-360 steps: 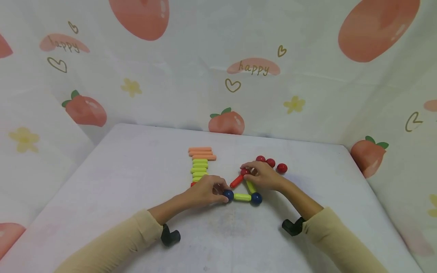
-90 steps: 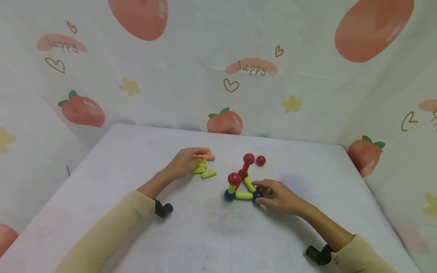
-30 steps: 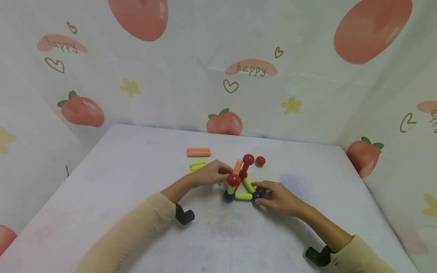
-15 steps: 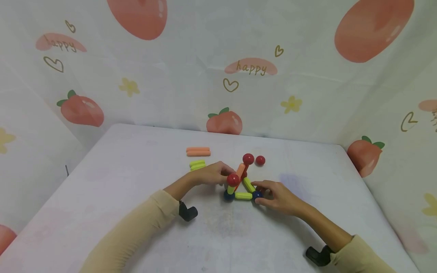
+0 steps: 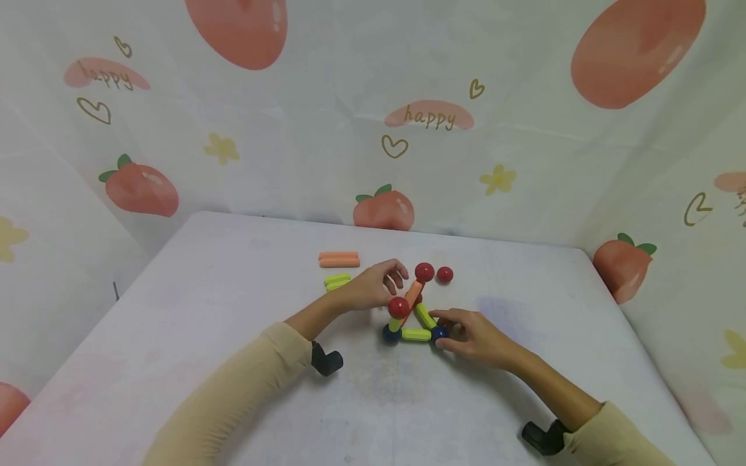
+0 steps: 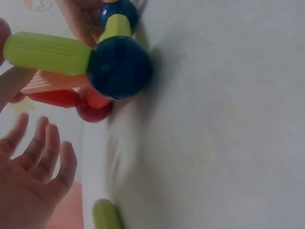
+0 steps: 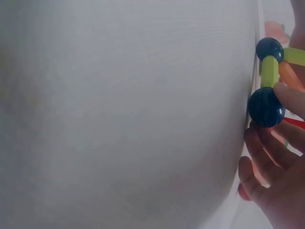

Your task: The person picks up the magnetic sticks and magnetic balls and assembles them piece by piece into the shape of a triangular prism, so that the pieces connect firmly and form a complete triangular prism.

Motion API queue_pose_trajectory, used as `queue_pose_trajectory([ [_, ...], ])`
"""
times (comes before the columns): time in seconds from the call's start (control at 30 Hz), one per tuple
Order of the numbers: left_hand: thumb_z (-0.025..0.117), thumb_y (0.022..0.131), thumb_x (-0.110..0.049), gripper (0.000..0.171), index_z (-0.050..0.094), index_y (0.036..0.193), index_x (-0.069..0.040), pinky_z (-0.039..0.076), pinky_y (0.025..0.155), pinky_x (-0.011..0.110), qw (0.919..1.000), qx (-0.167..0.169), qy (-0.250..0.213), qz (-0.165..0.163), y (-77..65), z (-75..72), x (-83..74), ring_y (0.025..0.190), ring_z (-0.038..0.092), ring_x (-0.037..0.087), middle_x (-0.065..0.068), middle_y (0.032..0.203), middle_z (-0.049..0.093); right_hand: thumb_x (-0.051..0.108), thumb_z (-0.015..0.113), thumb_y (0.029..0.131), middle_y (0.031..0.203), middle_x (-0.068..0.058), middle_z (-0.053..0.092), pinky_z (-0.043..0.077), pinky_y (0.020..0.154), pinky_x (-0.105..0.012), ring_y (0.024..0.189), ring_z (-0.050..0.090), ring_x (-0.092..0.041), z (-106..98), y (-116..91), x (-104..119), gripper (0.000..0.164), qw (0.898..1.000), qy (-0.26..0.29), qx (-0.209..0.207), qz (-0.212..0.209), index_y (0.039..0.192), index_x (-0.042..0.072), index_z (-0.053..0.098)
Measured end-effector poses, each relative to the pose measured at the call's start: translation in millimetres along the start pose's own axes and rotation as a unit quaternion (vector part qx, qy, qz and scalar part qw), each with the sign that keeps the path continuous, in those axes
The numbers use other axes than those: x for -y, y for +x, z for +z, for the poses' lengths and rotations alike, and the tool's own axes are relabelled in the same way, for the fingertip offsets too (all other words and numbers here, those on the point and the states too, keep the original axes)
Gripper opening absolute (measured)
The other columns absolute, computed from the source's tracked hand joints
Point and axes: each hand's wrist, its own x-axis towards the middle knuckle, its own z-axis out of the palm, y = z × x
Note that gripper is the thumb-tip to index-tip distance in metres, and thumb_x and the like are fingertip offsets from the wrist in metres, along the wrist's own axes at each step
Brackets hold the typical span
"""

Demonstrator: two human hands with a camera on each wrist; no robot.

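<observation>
A frame of magnetic balls and rods stands on the table. Its base joins two blue balls, such as the front-left blue ball [image 5: 392, 333], by a yellow-green rod [image 5: 416, 334]. Two raised red balls, a near red ball [image 5: 399, 307] and a far red ball [image 5: 425, 272], have an orange rod [image 5: 413, 294] spanning between them. My right hand [image 5: 480, 338] pinches the front-right blue ball [image 7: 266, 107] between thumb and fingers. Beside the frame, my left hand [image 5: 375, 285] holds nothing; its fingers [image 6: 49, 152] are spread apart in the left wrist view, with the thumb near the orange rod.
Two loose orange rods [image 5: 339, 259] lie at the back left, with yellow-green rods [image 5: 337, 281] in front of them, partly behind my left forearm. A loose red ball [image 5: 445, 275] rests behind the frame. A printed cloth [image 5: 303, 142] hangs behind the table.
My left hand went from the rod pile to the frame with an orange rod, laid it between the raised red balls and let go. My right hand has stayed on the blue ball since 3 seconds ago.
</observation>
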Motion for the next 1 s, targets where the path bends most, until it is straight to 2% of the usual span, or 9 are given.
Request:
queue_pose_trajectory([
  [0.07, 0.073, 0.084, -0.005, 0.073, 0.039, 0.147, -0.014, 0.054, 0.09, 0.037, 0.9996, -0.008, 0.002, 0.026, 3.4, 1.1, -2.2, 0.116, 0.055, 0.03, 0.016, 0.133, 0.053, 0.024, 0.076, 0.089, 0.115, -0.003, 0.069, 0.055, 0.084, -0.03, 0.097, 0.061, -0.014, -0.2, -0.2, 0.2, 0.055, 1.0, -0.001, 0.0, 0.002, 0.137, 0.003, 0.058],
  [0.17, 0.073, 0.086, -0.006, 0.086, 0.027, 0.157, -0.022, 0.049, 0.098, 0.045, 0.9977, 0.018, -0.001, 0.064, 9.0, 2.1, -5.7, 0.127, 0.049, 0.032, 0.012, 0.146, 0.045, 0.023, 0.076, 0.088, 0.115, -0.003, 0.069, 0.055, 0.083, -0.031, 0.097, 0.061, -0.015, -0.5, -0.5, 0.5, 0.055, 1.0, -0.002, 0.0, 0.001, 0.137, 0.003, 0.058],
  [0.3, 0.071, 0.089, -0.006, 0.076, 0.034, 0.154, -0.017, 0.046, 0.102, 0.048, 0.9948, 0.047, -0.007, 0.09, 13.6, 2.5, -8.9, 0.128, 0.05, 0.03, 0.01, 0.145, 0.049, 0.023, 0.076, 0.089, 0.115, -0.004, 0.069, 0.055, 0.084, -0.031, 0.097, 0.061, -0.014, 0.1, -0.2, 0.0, 0.055, 1.0, 0.0, 0.001, -0.001, 0.136, 0.002, 0.058],
  [0.47, 0.069, 0.092, -0.009, 0.068, 0.038, 0.153, -0.015, 0.049, 0.1, 0.04, 0.9954, 0.044, -0.005, 0.085, 11.3, -0.1, -10.3, 0.125, 0.053, 0.026, 0.009, 0.141, 0.053, 0.023, 0.075, 0.09, 0.114, -0.003, 0.069, 0.055, 0.084, -0.032, 0.097, 0.061, -0.014, 0.6, 0.4, -1.1, 0.054, 1.0, 0.001, 0.004, -0.003, 0.137, 0.003, 0.058],
  [0.63, 0.066, 0.096, -0.012, 0.063, 0.04, 0.153, -0.016, 0.049, 0.1, 0.036, 0.9976, 0.03, -0.012, 0.061, 0.2, -9.7, -6.1, 0.126, 0.055, 0.028, 0.008, 0.144, 0.053, 0.023, 0.075, 0.09, 0.115, -0.003, 0.069, 0.055, 0.084, -0.031, 0.095, 0.06, -0.014, 0.4, 1.0, -0.9, 0.054, 1.0, 0.0, 0.005, -0.005, 0.137, 0.003, 0.058],
  [0.77, 0.06, 0.099, -0.01, 0.048, 0.05, 0.146, -0.009, 0.05, 0.098, 0.037, 0.9994, -0.023, -0.022, 0.012, -14.8, -25.2, 3.2, 0.121, 0.06, 0.027, 0.016, 0.138, 0.058, 0.023, 0.074, 0.091, 0.117, -0.004, 0.068, 0.055, 0.085, -0.03, 0.097, 0.06, -0.014, 0.3, 1.3, 0.2, 0.054, 1.0, 0.002, 0.008, 0.003, 0.138, 0.004, 0.057],
  [0.87, 0.057, 0.101, -0.011, 0.041, 0.054, 0.141, -0.004, 0.053, 0.095, 0.037, 0.9969, -0.066, -0.029, -0.032, -29.4, -35.9, 11.6, 0.114, 0.065, 0.023, 0.019, 0.13, 0.063, 0.023, 0.074, 0.09, 0.117, -0.004, 0.068, 0.055, 0.086, -0.031, 0.098, 0.061, -0.015, -0.1, 1.1, 0.3, 0.055, 1.0, 0.005, 0.009, 0.005, 0.138, 0.003, 0.057],
  [1.0, 0.059, 0.099, -0.009, 0.037, 0.058, 0.135, 0.003, 0.053, 0.095, 0.038, 0.9942, -0.09, 0.007, -0.058, -48.9, -44.3, 21.3, 0.112, 0.066, 0.025, 0.02, 0.123, 0.067, 0.022, 0.074, 0.09, 0.118, -0.004, 0.068, 0.055, 0.086, -0.032, 0.098, 0.06, -0.014, 0.5, 0.5, -0.3, 0.054, 1.0, 0.005, 0.006, 0.0, 0.138, 0.003, 0.057],
])
